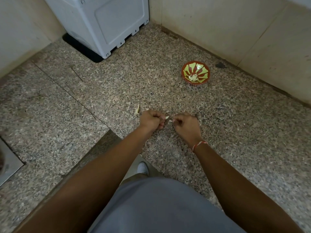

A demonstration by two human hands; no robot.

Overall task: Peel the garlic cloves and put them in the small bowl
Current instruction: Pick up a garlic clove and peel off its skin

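Observation:
My left hand [150,121] pinches a small pale garlic clove [167,117] above the speckled granite counter [227,132]. My right hand [186,124] is close beside it, its fingertips pinching a thin strip of garlic skin [170,121] by the clove. A small red and green bowl [204,71] stands on the counter to the far right, well beyond both hands. Peeled garlic cloves [193,77] lie at its bottom.
A loose piece of garlic skin [137,109] lies on the counter just left of my left hand. A white appliance [104,22] stands in the far corner on a black mat. Tiled walls border the counter at the back and right. A steel sink edge [8,165] shows at left.

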